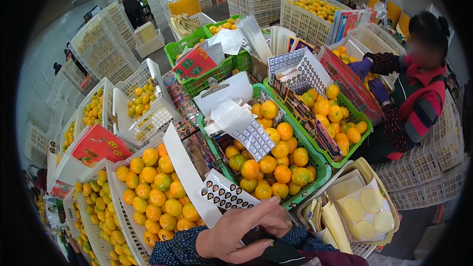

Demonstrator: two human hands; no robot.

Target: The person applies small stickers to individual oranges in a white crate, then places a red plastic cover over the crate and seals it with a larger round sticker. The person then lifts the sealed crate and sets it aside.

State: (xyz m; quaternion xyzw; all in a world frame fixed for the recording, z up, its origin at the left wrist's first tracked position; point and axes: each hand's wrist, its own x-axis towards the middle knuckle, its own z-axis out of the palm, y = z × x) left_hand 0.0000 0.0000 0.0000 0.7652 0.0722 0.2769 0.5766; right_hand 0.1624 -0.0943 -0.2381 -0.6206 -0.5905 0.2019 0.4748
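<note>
My left hand (236, 231) is at the bottom middle, its index finger stretched forward and its thumb apart. I see nothing held in it. My right hand (277, 224) lies close behind it, partly covered, so its grip cannot be made out. Just beyond my left hand is a sheet of round dark stickers (226, 190), against a long white card strip (185, 172). Past my hands sits a green crate (322, 173) of orange mandarins (282, 173). Across its far left side lie a sheet of square stickers (253, 138) and a clipboard (224, 93).
At left stand white crates of mandarins (157, 197) and a red box (101, 143). Right of my hands, a yellowish bin (389, 234) holds round yellow labels (370, 200). A second green crate (364, 146) adjoins the first. A co-worker in purple gloves (379, 91) works at right.
</note>
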